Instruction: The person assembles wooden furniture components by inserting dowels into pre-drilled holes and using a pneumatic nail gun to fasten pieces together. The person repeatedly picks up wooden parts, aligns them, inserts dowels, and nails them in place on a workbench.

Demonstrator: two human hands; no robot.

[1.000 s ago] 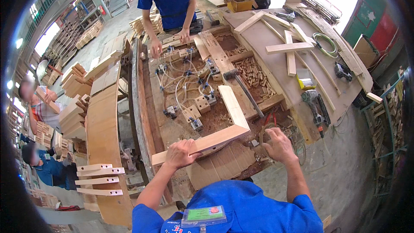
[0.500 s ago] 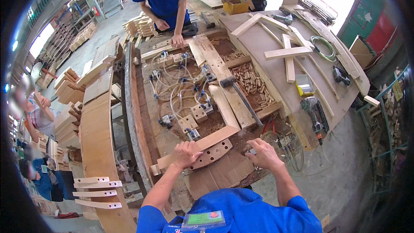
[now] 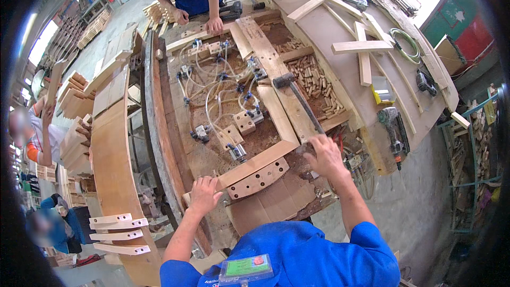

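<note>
My left hand (image 3: 204, 195) rests on the left end of a flat wooden rail (image 3: 257, 163), fingers stretched out and thumb apart. Just in front of my body, a curved wooden block (image 3: 258, 178) with several dark holes lies along the rail's near side. My right hand (image 3: 325, 158) is open beyond the rail's right end, its fingers near the handle end of a mallet (image 3: 303, 101). That mallet lies on a long wooden beam (image 3: 273, 72). Another wooden rail (image 3: 273, 114) meets the far right end of the near one.
Clear hoses and small pneumatic clamps (image 3: 236, 151) fill the fixture's middle. Wooden dowels (image 3: 313, 87) lie in a bin to the right. A nail gun (image 3: 393, 133) and wooden frame pieces (image 3: 364, 53) sit on the right-hand panel. Across the bench, a co-worker's hand (image 3: 214, 25) touches the far rail.
My left hand has slid left along the rail to its end. My right hand has moved forward, closer to the mallet's handle. The view has shifted slightly.
</note>
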